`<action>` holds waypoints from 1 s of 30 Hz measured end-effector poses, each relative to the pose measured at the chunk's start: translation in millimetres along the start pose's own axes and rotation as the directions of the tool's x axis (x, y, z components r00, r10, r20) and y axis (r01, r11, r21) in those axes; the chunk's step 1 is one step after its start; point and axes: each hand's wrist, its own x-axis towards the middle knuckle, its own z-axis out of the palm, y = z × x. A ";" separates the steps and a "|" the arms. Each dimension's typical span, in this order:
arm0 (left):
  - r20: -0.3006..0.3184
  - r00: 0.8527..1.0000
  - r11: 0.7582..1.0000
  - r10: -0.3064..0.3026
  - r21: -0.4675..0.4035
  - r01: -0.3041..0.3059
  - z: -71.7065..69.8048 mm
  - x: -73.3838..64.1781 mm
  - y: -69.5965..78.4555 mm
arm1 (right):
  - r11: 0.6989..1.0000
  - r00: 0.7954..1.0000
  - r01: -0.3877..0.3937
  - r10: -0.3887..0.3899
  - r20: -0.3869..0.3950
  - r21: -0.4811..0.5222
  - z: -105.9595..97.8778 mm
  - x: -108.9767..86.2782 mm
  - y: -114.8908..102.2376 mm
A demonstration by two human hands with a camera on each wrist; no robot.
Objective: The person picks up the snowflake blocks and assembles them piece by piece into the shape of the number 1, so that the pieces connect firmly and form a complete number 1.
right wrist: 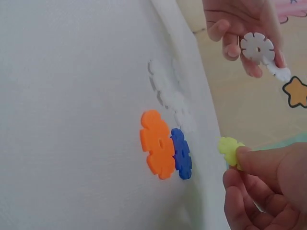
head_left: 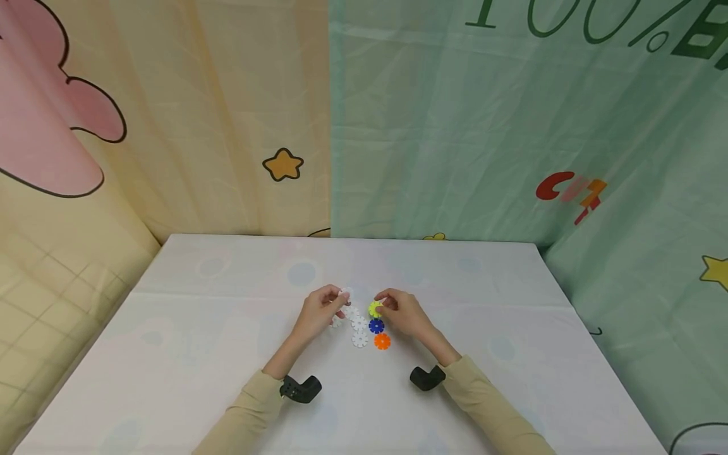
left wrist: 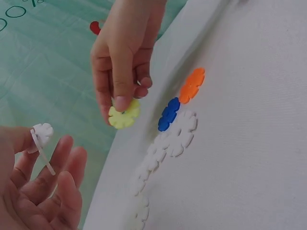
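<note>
My left hand (head_left: 322, 311) pinches a pair of joined white notched discs (right wrist: 257, 48), one set at an angle to the other. Between thumb and fingers, my right hand (head_left: 402, 312) grips a yellow notched disc (left wrist: 124, 114), held above the table. Below that hand lie a blue notched disc (head_left: 376, 325) and an orange notched disc (head_left: 382, 341), close together in a short row. Several white notched discs (head_left: 359, 339) lie flat to the left of them, some partly hidden by my left hand in the head view.
A white cloth with pale spots covers the table (head_left: 199, 354). Beyond its far edge hang a yellow curtain (head_left: 227, 114) and a green curtain (head_left: 409, 126). Black wrist devices (head_left: 301, 389) sit at both cuffs, low over the table.
</note>
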 end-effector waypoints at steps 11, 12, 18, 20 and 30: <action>-0.012 0.998 0.997 0.059 0.053 -0.059 5.6 -1.8 -0.7 | 0.976 0.980 0.096 -0.058 -0.193 0.196 -8.8 2.7 -20.8; -0.014 0.997 0.995 0.071 0.068 -0.070 6.2 -1.9 -0.7 | 0.970 0.976 0.113 -0.067 -0.208 0.213 -9.6 3.0 -22.7; -0.026 0.988 0.978 0.150 0.148 -0.145 9.4 -2.6 0.5 | 0.935 0.958 0.178 -0.094 -0.269 0.306 -11.1 3.2 -34.8; -0.031 0.984 0.970 0.176 0.175 -0.168 10.0 -2.8 1.0 | 0.928 0.956 0.184 -0.093 -0.277 0.323 -10.0 2.9 -38.7; -0.070 0.952 0.907 0.298 0.333 -0.259 12.8 -0.9 3.8 | 0.933 0.957 0.158 -0.064 -0.282 0.325 -0.9 3.0 -51.1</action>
